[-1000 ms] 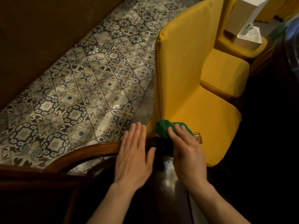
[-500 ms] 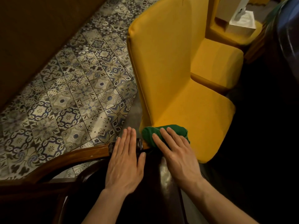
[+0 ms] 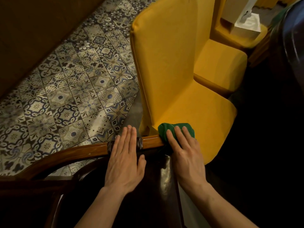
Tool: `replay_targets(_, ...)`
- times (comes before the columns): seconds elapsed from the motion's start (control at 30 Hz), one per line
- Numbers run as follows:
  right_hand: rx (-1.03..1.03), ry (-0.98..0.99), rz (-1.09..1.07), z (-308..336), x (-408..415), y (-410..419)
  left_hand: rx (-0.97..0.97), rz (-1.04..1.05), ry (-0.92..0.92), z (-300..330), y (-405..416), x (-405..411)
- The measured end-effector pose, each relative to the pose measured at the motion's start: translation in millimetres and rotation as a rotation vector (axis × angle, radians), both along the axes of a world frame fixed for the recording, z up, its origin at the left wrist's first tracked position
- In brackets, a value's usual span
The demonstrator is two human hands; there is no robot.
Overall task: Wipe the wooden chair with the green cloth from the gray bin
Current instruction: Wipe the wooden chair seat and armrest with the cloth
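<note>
The wooden chair [image 3: 82, 153] fills the lower left, its curved brown rail running from the left edge to the middle, with a dark glossy seat below. The green cloth [image 3: 166, 129] is bunched on the right end of that rail. My right hand [image 3: 184, 153] lies flat on the cloth, fingers extended, pressing it against the wood. My left hand [image 3: 126, 160] rests flat on the rail and seat just left of the cloth, fingers together, holding nothing. The gray bin is out of view.
A yellow upholstered chair [image 3: 172, 63] stands right behind the rail, touching the cloth. More yellow seats [image 3: 220, 63] follow at the right, one carrying a white box [image 3: 248, 23]. Patterned floor tiles [image 3: 65, 96] spread to the left. A dark table edge [image 3: 292, 38] runs along the right.
My right hand has slid the green cloth rightward along the rail, exposing a stretch of wood between my hands. The left hand stays flat on the rail.
</note>
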State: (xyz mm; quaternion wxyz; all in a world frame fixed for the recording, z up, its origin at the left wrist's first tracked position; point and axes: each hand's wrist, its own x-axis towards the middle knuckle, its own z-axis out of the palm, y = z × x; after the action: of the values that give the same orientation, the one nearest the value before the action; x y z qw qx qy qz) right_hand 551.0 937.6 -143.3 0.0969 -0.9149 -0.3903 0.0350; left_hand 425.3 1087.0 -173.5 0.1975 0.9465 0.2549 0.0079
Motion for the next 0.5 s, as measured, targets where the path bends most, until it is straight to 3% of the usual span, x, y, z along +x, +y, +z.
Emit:
replay_targets(0.3, -0.054, 0.042, 0.116, 6, -41, 47, -0.08, -0.053, 0.045, 7, 6, 0)
replay_targets(0.5, 0.006, 0.072, 0.11, 19, -32, 47, -0.13, -0.072, -0.069, 28, 24, -16)
